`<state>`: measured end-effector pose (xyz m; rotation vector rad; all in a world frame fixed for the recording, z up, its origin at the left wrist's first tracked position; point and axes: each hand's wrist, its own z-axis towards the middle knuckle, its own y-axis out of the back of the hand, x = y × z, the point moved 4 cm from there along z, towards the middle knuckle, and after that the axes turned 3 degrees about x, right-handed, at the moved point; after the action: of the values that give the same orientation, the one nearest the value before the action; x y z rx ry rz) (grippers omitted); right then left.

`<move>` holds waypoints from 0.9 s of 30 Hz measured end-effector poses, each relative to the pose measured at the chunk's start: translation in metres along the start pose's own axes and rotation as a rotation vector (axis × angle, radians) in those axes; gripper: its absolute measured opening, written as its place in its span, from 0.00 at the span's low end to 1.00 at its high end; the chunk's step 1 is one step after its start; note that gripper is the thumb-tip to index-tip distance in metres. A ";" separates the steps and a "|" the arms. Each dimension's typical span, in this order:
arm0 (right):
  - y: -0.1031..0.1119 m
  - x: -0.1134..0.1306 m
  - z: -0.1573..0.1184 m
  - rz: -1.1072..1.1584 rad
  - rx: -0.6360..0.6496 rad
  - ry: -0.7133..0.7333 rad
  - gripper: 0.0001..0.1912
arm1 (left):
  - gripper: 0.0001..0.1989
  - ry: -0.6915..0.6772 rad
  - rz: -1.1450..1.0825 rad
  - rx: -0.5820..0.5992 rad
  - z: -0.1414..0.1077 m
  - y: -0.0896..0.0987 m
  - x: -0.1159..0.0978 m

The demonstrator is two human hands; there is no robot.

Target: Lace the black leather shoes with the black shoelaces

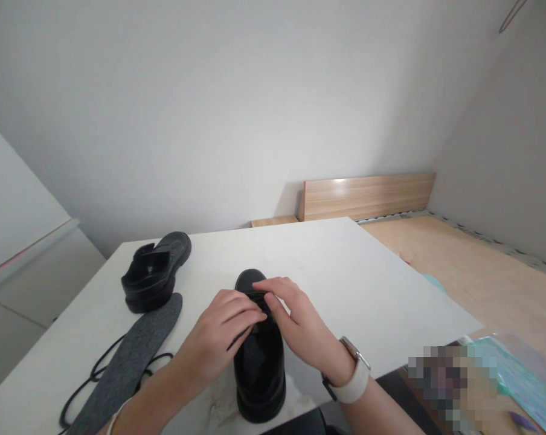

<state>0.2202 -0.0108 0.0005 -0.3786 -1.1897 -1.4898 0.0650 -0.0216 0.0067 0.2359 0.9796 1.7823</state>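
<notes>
A black shoe [259, 368] stands near the table's front edge, its toe pointing away from me and its heel opening towards me. My left hand [230, 323] is closed at the left side of the lacing, with a black shoelace [239, 339] trailing out beneath its fingers. From the right, my right hand [295, 314] grips the shoe's upper around the lacing, thumb and fingers bent close together. What exactly lies between those fingertips is partly hidden. A second black shoe [148, 281], its opening loose and wide, rests at the back left.
A grey felt insole [137, 350] lies left of my arm, over a loose black lace [94, 374]. The white table [327, 266] carries these things. To the right are a wooden bed base [463, 254], its headboard [368, 196] and a teal plastic packet [517, 374].
</notes>
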 end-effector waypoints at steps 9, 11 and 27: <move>-0.006 -0.028 0.002 0.158 0.107 -0.118 0.07 | 0.09 -0.239 0.387 -0.059 -0.012 -0.012 -0.005; -0.007 -0.031 0.004 0.261 0.074 -0.164 0.05 | 0.09 -0.214 0.391 -0.072 -0.015 -0.012 -0.001; 0.016 -0.056 -0.028 0.229 -0.285 -0.239 0.03 | 0.03 0.410 -0.157 -0.071 -0.031 -0.002 0.018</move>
<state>0.2621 -0.0009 -0.0480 -0.8776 -1.0761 -1.4411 0.0406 -0.0211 -0.0195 -0.2561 1.1817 1.7500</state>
